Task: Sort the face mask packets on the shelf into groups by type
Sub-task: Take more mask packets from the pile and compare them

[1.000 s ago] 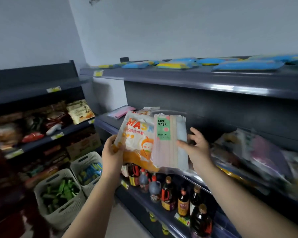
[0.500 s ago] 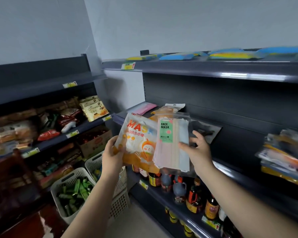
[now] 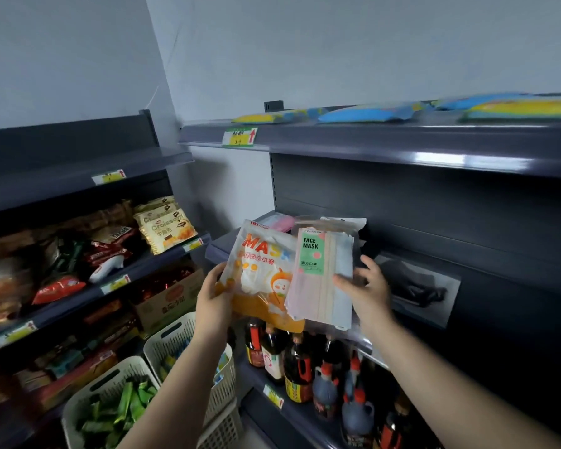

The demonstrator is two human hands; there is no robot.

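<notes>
Over the front edge of the middle shelf (image 3: 415,314) I have both hands raised with a packet in each. My left hand (image 3: 212,301) is closed on the lower left corner of the orange-and-white packet (image 3: 259,280), thumb on its face and the rest of the hand behind it. My right hand (image 3: 366,293) pinches the right edge of the clear packet (image 3: 321,280), thumb lying across the front, fingers (image 3: 370,264) spread behind. The clear packet overlaps the right side of the orange one; I judge I hold them fanned like this, faces toward me, to compare the two types before setting each with its own kind.

The orange packet reads "MAS" in big red-orange letters, the rest covered, with a cartoon figure and a line of Chinese characters I cannot make out. The clear one shows pink, cream and pale blue masks in a stack, and a green label reading "FACE MASK", with small print above and Chinese characters below.

Behind them, near the left end of the same shelf, lies a pink packet (image 3: 280,222), and further right along the back a dark-printed packet (image 3: 418,286). I take both for more masks to sort. Blue-and-yellow packs (image 3: 370,111) lie flat on the top shelf (image 3: 402,144). Sauce bottles (image 3: 297,367) fill the shelf below; the side rack holds bags marked "Croissant" (image 3: 164,226).
</notes>
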